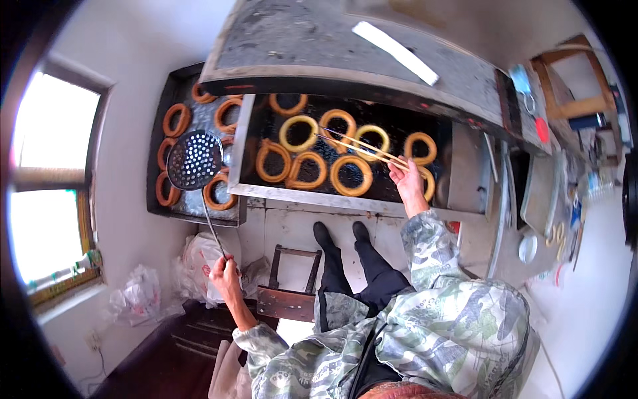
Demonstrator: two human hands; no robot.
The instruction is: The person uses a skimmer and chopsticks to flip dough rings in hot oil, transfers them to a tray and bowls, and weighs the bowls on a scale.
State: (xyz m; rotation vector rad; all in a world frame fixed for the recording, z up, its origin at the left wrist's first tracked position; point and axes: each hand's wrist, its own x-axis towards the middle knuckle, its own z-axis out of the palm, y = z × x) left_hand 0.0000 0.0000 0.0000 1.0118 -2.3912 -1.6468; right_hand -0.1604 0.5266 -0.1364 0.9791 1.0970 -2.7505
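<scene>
My left hand [226, 276] is closed round the handle of a perforated skimmer [194, 159], whose round dark bowl hangs over the tray [155, 193] of browned dough rings at the left. My right hand [407, 180] grips a pair of long cooking chopsticks [372, 150]. Their tips reach in among the dough rings in the wide fryer [319, 198] full of dark oil. Two rings there are pale yellow, one yellow ring [298, 134] left of the chopstick tips and another beneath the sticks. The others, such as the brown ring [351, 175], are deeper in colour.
Behind the fryer runs a grey worktop [286, 40] with a white strip [395, 52] on it. A small wooden stool [287, 300] stands left of my feet, beside plastic bags [199, 263]. A cluttered counter lies at the right, a window [53, 179] at the left.
</scene>
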